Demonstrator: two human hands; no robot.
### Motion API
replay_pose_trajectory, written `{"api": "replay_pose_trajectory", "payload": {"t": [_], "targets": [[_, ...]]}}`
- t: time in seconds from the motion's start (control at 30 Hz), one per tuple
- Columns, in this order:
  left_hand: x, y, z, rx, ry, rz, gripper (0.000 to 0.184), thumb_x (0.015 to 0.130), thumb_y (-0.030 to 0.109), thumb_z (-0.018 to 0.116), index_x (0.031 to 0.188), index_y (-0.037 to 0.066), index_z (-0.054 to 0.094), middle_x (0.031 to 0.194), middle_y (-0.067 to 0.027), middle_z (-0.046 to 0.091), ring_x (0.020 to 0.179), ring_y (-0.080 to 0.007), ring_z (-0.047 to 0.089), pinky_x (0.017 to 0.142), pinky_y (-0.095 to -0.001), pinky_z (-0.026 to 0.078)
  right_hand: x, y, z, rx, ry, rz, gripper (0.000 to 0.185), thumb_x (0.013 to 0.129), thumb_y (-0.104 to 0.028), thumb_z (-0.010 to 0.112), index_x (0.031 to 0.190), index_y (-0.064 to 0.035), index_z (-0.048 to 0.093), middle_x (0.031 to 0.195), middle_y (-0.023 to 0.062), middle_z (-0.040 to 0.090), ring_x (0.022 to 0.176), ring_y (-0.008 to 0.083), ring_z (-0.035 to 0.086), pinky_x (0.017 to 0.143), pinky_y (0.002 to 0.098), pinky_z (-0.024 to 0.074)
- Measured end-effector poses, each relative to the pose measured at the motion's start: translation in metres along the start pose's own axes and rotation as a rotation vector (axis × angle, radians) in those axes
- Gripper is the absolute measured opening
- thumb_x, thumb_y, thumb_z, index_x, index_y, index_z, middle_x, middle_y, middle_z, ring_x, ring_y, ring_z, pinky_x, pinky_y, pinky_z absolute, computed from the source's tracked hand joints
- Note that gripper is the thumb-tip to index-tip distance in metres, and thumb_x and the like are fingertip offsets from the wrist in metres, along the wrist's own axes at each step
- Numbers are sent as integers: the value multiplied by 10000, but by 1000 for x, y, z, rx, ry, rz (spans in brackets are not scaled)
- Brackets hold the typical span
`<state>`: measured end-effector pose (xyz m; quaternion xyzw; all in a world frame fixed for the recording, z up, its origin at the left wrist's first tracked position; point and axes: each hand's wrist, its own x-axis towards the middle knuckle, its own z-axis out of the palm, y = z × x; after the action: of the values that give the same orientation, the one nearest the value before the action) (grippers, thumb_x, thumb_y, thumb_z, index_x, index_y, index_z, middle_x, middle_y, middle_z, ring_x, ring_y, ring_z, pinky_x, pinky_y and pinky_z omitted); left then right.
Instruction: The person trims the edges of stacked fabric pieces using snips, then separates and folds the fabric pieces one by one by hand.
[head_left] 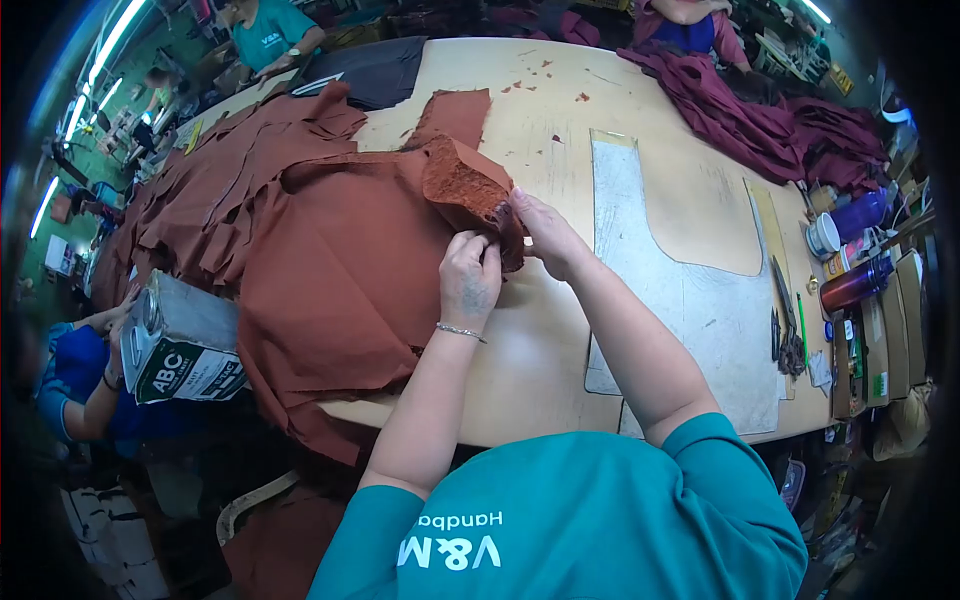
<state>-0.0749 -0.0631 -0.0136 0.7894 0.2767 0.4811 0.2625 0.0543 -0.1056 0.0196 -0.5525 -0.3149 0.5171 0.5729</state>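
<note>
while on one hide (350, 270), two hands (469, 278) (550, 235)

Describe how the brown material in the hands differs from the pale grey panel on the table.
The brown material is rust-coloured; the grey panel is pale. The brown material is creased and folded up at the left hand and right hand; the grey panel lies flat, with a wide curved cutout. Both rest at least partly on the table.
</note>
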Motion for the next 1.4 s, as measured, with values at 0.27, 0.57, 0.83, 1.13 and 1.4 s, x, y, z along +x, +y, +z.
{"api": "replay_pose_trajectory", "payload": {"t": [0.27,0.57,0.83,1.13,1.4], "targets": [[4,7,-3,-99,16,-291,273,865,254,508,901,-15,538,868,-194,586,778,-312,582,687,-395,447,-13,0,7,90,80,-22,527,876,-519,397,1110,-56,490,946,27,566,859,99,523,744,263,435],[15,10,-12,-276,-65,-469,184,866,157,540,780,-2,576,684,-30,598,629,-54,509,581,-217,421,-8,20,0,-178,-1,-251,459,837,-299,582,1161,-2,452,1005,78,574,889,129,546,761,269,459],[41,2,-11,-507,-137,-540,191,841,202,596,727,56,551,648,24,527,602,-33,450,571,-175,364,6,28,-19,-191,20,-256,510,755,-141,680,1184,4,446,885,66,587,803,122,568,701,242,481],[22,-17,-1,-590,33,-479,179,854,198,574,778,43,527,721,27,520,649,-30,444,577,-174,374,6,17,-11,-79,33,-177,466,751,-130,687,1139,27,483,825,43,565,755,107,549,648,229,479],[24,0,-6,-190,86,-419,240,819,172,604,658,10,530,603,8,517,568,-49,428,505,-220,368,-1,22,-1,-277,36,-268,557,661,-117,747,1129,41,490,973,126,607,838,162,589,730,275,487]]}}
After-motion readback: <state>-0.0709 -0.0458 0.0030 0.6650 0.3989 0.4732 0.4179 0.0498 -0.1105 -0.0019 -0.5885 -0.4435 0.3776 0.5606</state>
